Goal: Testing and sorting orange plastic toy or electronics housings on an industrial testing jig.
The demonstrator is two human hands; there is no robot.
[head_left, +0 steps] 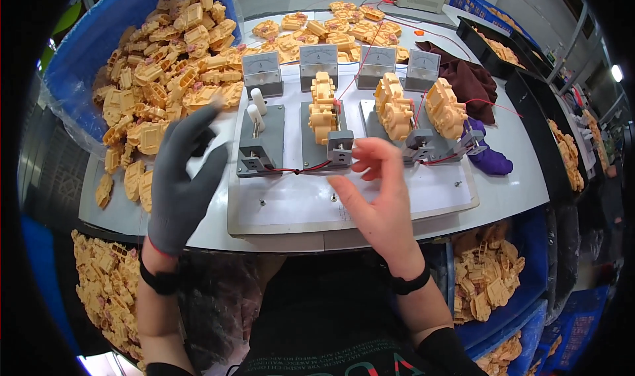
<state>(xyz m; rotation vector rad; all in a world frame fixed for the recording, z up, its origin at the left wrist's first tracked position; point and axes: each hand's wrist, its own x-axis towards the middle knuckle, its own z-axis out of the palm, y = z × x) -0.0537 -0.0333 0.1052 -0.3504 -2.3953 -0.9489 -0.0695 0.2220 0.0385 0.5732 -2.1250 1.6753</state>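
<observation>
My left hand (182, 177), in a dark grey glove, is open with thumb and fingers apart, its fingertips blurred near the orange-yellow plastic housings (215, 96) at the edge of the heap. Bare and empty, my right hand (383, 204) has its fingers spread beside the grey clamp block (340, 147) of the second fixture. A plastic housing (322, 108) stands upright in that fixture; two more housings (393, 106) (445, 108) sit in the fixtures to its right. The leftmost fixture (270, 134) bears two white pegs and no housing.
Analog panel meters (319, 66) stand behind the fixtures on a white board (291, 220). A blue bin (73, 78) overflows with housings at the left. Dark trays (529, 104) line the right side. A purple glove (491, 161) and brown cloth (466, 78) lie beside the fixtures. Red wires cross the bench.
</observation>
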